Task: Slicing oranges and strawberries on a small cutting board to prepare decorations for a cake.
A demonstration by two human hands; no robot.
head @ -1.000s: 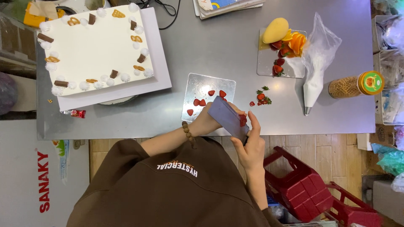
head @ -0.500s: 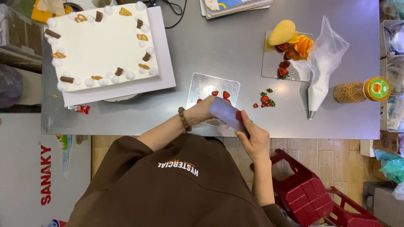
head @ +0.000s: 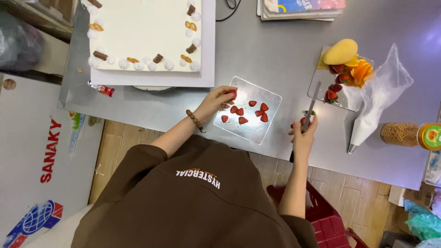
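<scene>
A clear square tray (head: 251, 132) lies on the steel table (head: 275, 50) with several cut strawberry pieces (head: 240, 111) on it. My left hand (head: 215, 102), with a bead bracelet at the wrist, rests on the tray's left corner and pinches one red strawberry piece (head: 233, 94). To the right of the tray, my right hand (head: 303, 134) grips a knife (head: 311, 103) whose blade points away from me. A strawberry piece (head: 303, 120) with green leaf bits lies at that hand's fingertips.
A white square cake (head: 147, 32) with cream dollops and chocolate pieces sits at the back left on a white board. At the back right lie a mango (head: 341, 51), orange slices (head: 360, 71), whole strawberries (head: 333, 92), a piping bag (head: 376, 98) and a jar (head: 409, 134). A red stool (head: 321, 216) stands below.
My hands were together over the tray's near right corner. They have parted: the left went to the tray's left corner with a strawberry piece, the right moved right with the knife.
</scene>
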